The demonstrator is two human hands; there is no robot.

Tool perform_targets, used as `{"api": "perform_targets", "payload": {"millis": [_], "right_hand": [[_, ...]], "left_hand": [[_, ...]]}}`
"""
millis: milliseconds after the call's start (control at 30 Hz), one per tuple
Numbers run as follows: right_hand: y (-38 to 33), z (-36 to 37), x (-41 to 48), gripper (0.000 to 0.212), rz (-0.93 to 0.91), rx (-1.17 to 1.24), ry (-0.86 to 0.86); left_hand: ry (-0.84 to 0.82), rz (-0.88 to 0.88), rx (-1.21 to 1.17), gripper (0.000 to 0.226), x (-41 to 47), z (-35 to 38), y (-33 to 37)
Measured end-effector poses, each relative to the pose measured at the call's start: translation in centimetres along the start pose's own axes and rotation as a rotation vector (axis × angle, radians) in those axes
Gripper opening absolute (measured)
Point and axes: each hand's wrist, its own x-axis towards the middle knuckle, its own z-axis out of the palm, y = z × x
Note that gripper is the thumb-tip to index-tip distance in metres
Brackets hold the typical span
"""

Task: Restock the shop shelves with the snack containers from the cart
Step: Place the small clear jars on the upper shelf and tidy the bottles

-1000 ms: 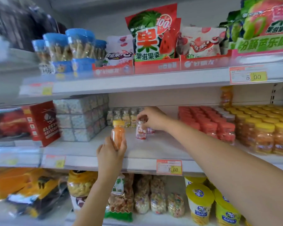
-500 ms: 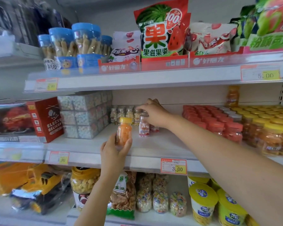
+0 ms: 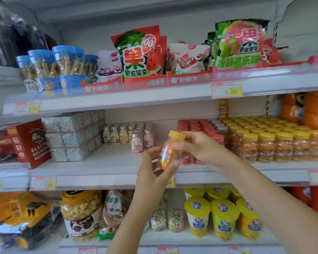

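Observation:
A small orange snack bottle with a yellow cap is held in front of the middle shelf, tilted a little. My left hand grips its lower half from below. My right hand holds its upper part near the cap. Behind the hands, a small pink-filled bottle stands on the shelf in front of a row of similar small clear bottles. To the right stand several rows of yellow-capped orange jars and red-capped jars.
Stacked clear boxes and a red toy box fill the left of the middle shelf. Bare shelf lies between the boxes and the small bottles. Snack bags and blue-lidded tubs sit above; yellow cups and jars below.
My right hand let go of the small pink bottle on the shelf and came forward onto the orange bottle. My left hand carried that bottle to the right. The view tilted up.

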Motion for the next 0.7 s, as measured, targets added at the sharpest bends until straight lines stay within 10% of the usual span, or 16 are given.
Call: {"api": "perform_targets", "payload": {"millis": [133, 700], "right_hand": [[-0.8, -5.1, -3.5, 0.04, -0.053, 0.109, -0.073], [-0.4, -15.8, -5.3, 0.024, 0.202, 0.079, 0.603]], "left_hand": [[-0.263, -0.135, -0.183, 0.034, -0.5, 2.7, 2.1], [0.087, 0.241, 0.256, 0.022, 5.2, 12.9, 1.8]]}}
